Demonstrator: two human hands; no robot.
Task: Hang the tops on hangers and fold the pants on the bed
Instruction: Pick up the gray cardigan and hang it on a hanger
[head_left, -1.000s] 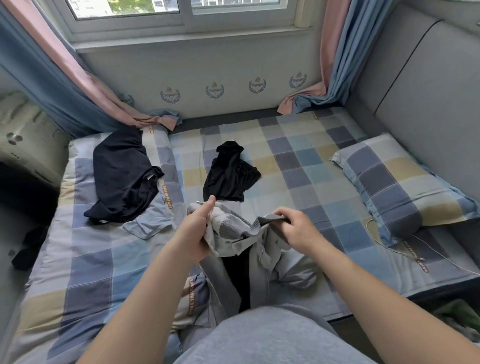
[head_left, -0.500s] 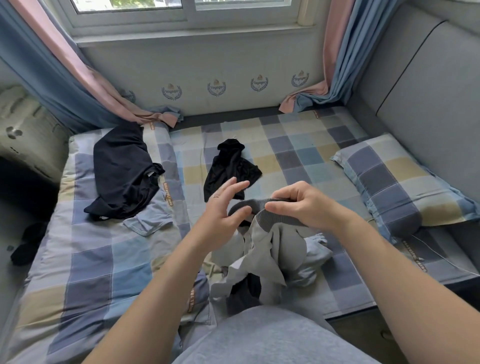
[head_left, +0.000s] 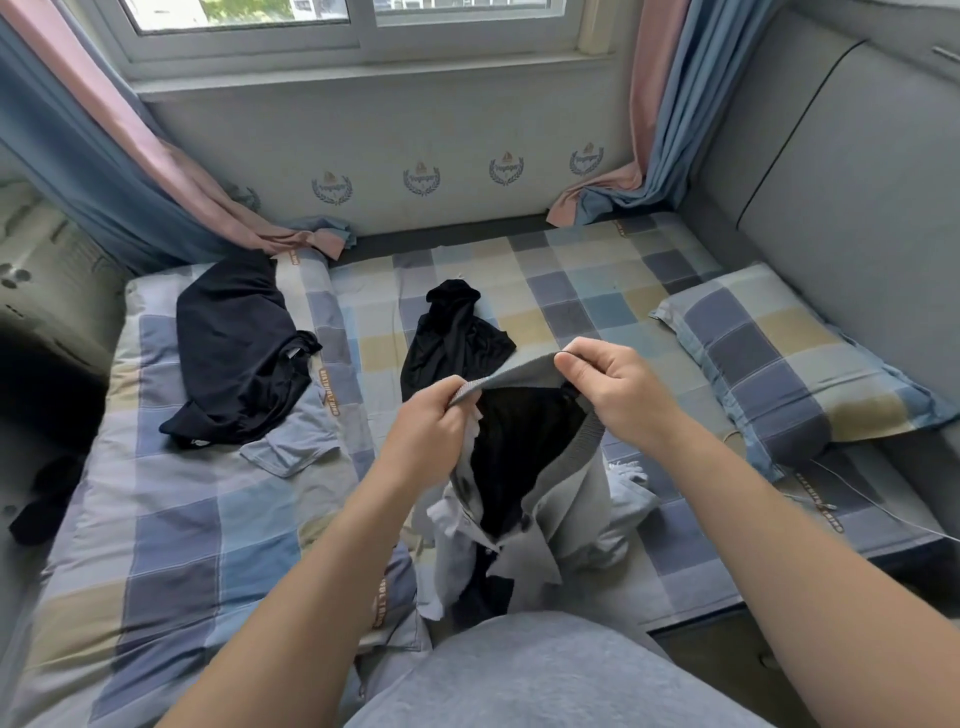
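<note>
Bed (head_left: 171, 545) lettering (head_left: 328, 392) blurred; hands (head_left: 431, 428) (head_left: 618, 395) grip grey ribbed band (head_left: 519, 371).

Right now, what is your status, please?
Left hand, right hand pinch grey garment by ribbed band, lifted. Large black garment, small black garment beyond. Nothing blocking.

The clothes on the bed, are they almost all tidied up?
Not yet. Nothing looks finished: no folded piece or hanger shows. Right now the left hand and right hand pinch the ribbed edge of a grey garment, holding it up above the bed. Left to do: a large black garment and a small black garment, both lying crumpled there.
</note>
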